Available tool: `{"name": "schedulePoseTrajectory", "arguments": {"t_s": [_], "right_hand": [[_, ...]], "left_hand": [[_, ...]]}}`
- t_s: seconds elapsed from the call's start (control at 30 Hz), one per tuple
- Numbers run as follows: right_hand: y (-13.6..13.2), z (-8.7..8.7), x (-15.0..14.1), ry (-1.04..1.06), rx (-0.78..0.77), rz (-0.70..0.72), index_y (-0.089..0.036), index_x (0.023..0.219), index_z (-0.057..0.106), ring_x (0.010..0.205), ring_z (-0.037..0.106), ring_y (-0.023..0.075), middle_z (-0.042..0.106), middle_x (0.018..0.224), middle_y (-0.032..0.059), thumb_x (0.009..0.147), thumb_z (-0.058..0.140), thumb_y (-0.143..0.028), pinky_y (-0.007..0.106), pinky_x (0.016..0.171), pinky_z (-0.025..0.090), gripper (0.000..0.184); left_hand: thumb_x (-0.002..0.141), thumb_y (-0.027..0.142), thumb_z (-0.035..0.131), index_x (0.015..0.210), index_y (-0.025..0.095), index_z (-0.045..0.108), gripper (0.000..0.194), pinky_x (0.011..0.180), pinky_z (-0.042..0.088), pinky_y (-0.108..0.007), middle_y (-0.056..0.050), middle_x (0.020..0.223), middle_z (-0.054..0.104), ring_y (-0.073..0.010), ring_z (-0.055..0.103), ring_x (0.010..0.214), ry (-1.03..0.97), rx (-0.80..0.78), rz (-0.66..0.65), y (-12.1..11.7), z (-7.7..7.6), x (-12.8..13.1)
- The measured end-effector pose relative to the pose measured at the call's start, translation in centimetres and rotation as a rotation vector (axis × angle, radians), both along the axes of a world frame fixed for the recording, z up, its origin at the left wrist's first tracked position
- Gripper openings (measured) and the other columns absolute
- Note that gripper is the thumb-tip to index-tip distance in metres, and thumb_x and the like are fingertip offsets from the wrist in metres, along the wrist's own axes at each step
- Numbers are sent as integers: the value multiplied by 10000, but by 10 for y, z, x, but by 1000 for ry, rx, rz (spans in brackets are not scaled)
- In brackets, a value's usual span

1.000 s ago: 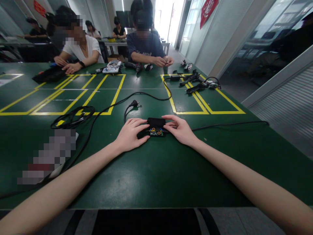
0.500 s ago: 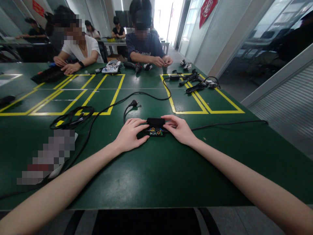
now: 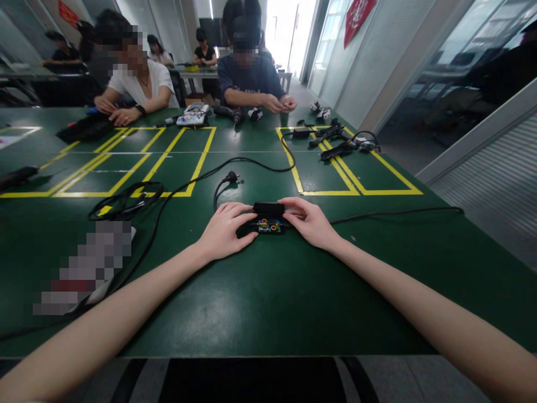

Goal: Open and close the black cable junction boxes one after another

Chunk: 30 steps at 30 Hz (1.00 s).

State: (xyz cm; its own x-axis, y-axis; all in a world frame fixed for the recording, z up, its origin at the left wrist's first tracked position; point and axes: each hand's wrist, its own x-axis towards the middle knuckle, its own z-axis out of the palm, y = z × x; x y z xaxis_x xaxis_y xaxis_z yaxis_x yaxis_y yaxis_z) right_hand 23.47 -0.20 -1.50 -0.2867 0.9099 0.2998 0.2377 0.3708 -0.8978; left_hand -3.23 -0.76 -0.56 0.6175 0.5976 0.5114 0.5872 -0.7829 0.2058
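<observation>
A small black power adapter [image 3: 268,209] lies on the green table [image 3: 260,291] with its casing open, and a circuit board [image 3: 269,226] with orange rings shows at its near side. My left hand [image 3: 224,229] grips its left end, fingers curled round it. My right hand [image 3: 308,221] holds its right end, fingers closed on the casing. A black cable [image 3: 394,212] runs from the adapter off to the right.
A plug [image 3: 230,178] on a black cord lies just beyond the adapter. A coiled cable [image 3: 123,200] sits at left, near a blurred object [image 3: 84,268]. More adapters and cables [image 3: 342,143] lie at the back right. Two people work across the table.
My hands and the adapter have barely shifted. A dark object has come into view at the far left edge of the table.
</observation>
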Motion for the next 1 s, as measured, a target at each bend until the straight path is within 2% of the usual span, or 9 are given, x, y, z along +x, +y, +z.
{"name": "schedulePoseTrajectory", "arguments": {"t_s": [0.13, 0.3, 0.37, 0.57, 1.0], "right_hand": [[-1, 1, 0, 21, -12, -14, -232, 1179, 705, 947, 748, 208, 749, 1196, 75, 890, 671, -293, 414, 905, 635, 297], [-1, 0, 1, 43, -17, -33, -232, 1179, 710, 876, 731, 195, 756, 1033, 59, 941, 626, -341, 390, 845, 638, 275], [0, 0, 2, 47, -23, -26, -236, 1185, 711, 832, 723, 186, 754, 1030, 57, 951, 615, -349, 389, 827, 640, 277], [-2, 2, 3, 36, -38, -3, -247, 1215, 700, 1015, 719, 222, 748, 1096, 68, 900, 692, -361, 410, 926, 617, 335], [-5, 11, 4, 3, 1, 66, -241, 1174, 709, 1058, 721, 244, 761, 1115, 68, 878, 711, -348, 411, 924, 610, 314]], "left_hand": [[901, 326, 714, 1195, 200, 694, 320, 1030, 515, -528, -128, 1277, 710, -307, 647, 1193, 4, -17, 8, 0, 0, 0], [882, 305, 718, 1080, 199, 652, 234, 1028, 515, -506, -112, 1232, 720, -296, 653, 1175, -24, -66, 9, -2, 4, 1], [867, 306, 728, 1069, 204, 629, 247, 1017, 521, -503, -107, 1211, 720, -298, 659, 1157, -31, -87, 19, -2, 4, 1], [853, 296, 746, 1152, 193, 583, 355, 999, 534, -489, -107, 1166, 716, -297, 669, 1123, -50, -93, 34, -2, 4, 1], [879, 291, 740, 1142, 207, 569, 324, 964, 545, -463, -84, 1123, 706, -277, 676, 1074, -48, -116, 26, -2, 2, 0]]}}
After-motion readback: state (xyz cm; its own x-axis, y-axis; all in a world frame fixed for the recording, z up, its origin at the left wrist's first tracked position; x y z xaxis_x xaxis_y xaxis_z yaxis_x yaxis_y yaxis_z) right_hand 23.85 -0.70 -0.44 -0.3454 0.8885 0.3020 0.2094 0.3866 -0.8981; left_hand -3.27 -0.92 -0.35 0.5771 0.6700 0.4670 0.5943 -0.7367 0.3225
